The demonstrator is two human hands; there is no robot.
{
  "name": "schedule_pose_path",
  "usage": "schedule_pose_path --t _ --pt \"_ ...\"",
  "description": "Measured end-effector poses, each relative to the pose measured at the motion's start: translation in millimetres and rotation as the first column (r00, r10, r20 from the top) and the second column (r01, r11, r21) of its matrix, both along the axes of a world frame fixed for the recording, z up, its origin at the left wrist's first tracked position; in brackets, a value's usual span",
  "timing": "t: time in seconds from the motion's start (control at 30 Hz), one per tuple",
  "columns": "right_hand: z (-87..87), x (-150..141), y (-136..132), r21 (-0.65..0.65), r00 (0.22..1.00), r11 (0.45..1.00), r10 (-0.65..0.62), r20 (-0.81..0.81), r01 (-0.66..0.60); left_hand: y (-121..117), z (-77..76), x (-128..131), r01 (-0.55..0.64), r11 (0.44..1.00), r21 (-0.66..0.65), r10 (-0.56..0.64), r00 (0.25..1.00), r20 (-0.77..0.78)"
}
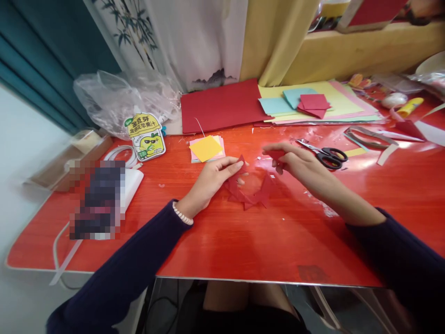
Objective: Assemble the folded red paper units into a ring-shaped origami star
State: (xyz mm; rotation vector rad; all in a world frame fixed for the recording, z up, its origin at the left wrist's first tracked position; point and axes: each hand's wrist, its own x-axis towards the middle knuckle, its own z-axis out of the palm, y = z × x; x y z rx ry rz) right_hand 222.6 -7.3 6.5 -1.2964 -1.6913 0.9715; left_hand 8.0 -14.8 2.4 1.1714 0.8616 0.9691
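One end of a gapped red folded-paper ring [255, 200] is pinched by the left hand [213, 178], on or just above the shiny red table [222, 241]. A small folded red paper [274, 154] is held by the right hand [295, 160]. Folded pieces seem to be getting joined; careful lining up is called for. Nearby, black-handled scissors [328, 157] and a yellow paper square [206, 148] are set. Behind, a white curtain [205, 32] is hung.

The sleeves [121, 264] are navy — the wristband [182, 214], cream and coiled.
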Motion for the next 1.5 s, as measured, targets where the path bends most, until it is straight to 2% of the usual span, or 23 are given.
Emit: schedule_pose_path --t 0.07,0.13,0.23,0.33,0.4,0.47,0.53,0.63,0.8,0.97,1.07,1.23,1.33,1.4,1.5 --pt "8.1 0.8 -8.6 0.015 0.986 1.000 -0.003 -0.167 0.005 -6.1 5.6 2.2 -0.015 0.998 0.057 0.013 0.999 0.036" --pt "18.2 -0.2 -15.0 0.049 0.978 0.999 0.025 -0.205 -0.015 -12.2 12.0 3.7 -0.036 0.990 0.135 0.028 0.997 0.065" --pt "35.4 -3.6 -27.6 0.075 0.992 0.995 0.069 -0.110 -0.061 -19.7 19.2 5.1 -0.069 0.966 0.248 0.056 0.997 0.059" --pt "51.2 -7.2 -43.1 0.265 0.994 0.963 -0.018 -0.104 0.045 -23.9 20.8 6.0 -0.084 0.948 0.307 0.074 0.996 0.043" --pt "59.2 -9.1 -51.1 0.383 0.997 0.922 -0.073 0.018 0.060 -25.3 19.8 6.5 -0.083 0.937 0.339 0.072 0.996 0.043" --pt "64.4 -10.5 -55.4 0.477 0.987 0.879 -0.072 0.142 -0.005 -26.1 18.7 6.5 -0.079 0.922 0.379 0.070 0.997 0.037" --pt "66.8 -12.1 -56.2 0.513 0.979 0.856 -0.043 0.198 -0.066 -26.7 18.1 6.3 -0.080 0.905 0.417 0.077 0.997 0.025" --pt "66.7 -15.2 -54.6 0.473 0.982 0.877 -0.006 0.189 -0.086 -27.4 18.3 6.2 -0.082 0.898 0.432 0.085 0.996 0.013" --pt "62.1 -20.0 -50.7 0.275 0.994 0.961 -0.030 0.101 0.001 -28.9 21.2 7.5 -0.092 0.929 0.358 0.113 0.993 -0.039" --pt "54.5 -20.2 -45.6 0.141 0.997 0.990 0.008 0.081 -0.019 -30.0 23.9 8.8 -0.104 0.955 0.279 0.143 0.982 -0.122" --pt "50.8 -18.5 -43.2 0.109 0.996 0.994 0.015 0.091 -0.025 -29.3 23.1 9.1 -0.110 0.959 0.261 0.145 0.982 -0.121" --pt "47.7 -14.1 -38.8 0.134 0.995 0.991 -0.003 0.096 -0.010 -27.8 21.2 8.9 -0.106 0.967 0.233 0.138 0.982 -0.126" --pt "47.5 -13.4 -35.8 0.045 0.991 0.997 -0.057 -0.125 0.063 -27.2 20.7 8.9 -0.101 0.969 0.225 0.132 0.984 -0.123" --pt "47.1 -14.2 -33.9 -0.020 0.939 0.995 -0.103 -0.327 0.102 -26.8 20.6 9.1 -0.099 0.970 0.222 0.126 0.986 -0.112" --pt "45.3 -15.6 -32.1 -0.020 0.878 0.998 -0.059 -0.474 0.056 -26.7 21.0 9.3 -0.099 0.970 0.220 0.122 0.988 -0.091"
